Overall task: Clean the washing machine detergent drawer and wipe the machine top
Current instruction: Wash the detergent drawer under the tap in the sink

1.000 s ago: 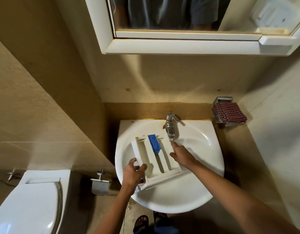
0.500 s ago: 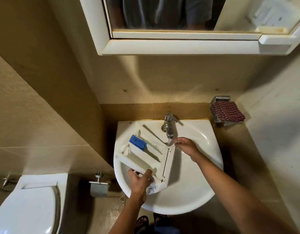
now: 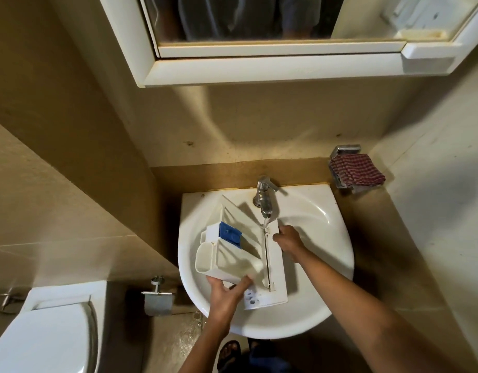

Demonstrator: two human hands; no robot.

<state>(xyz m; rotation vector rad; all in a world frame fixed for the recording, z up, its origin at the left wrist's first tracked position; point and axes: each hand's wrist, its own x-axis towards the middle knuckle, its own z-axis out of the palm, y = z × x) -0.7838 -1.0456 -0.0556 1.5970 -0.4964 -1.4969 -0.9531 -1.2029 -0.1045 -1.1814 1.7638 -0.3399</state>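
Drawer (image 3: 240,254) turned sideways over sink (image 3: 326,251) since second ago; front end now under tap (image 3: 264,200) water (rinse going on). Left grip (image 3: 227,292) curls round near side. Right grip (image 3: 287,239) holds front edge. Top wipe comes later.

The white plastic detergent drawer (image 3: 234,261) was tilted over the sink (image 3: 329,286) basin, open side up, compartments showing (one carried a blue insert (image 3: 230,235)). Its flat front panel (image 3: 275,265) faced right, its far end beneath the tap (image 3: 264,197), where a thin stream of water met it.
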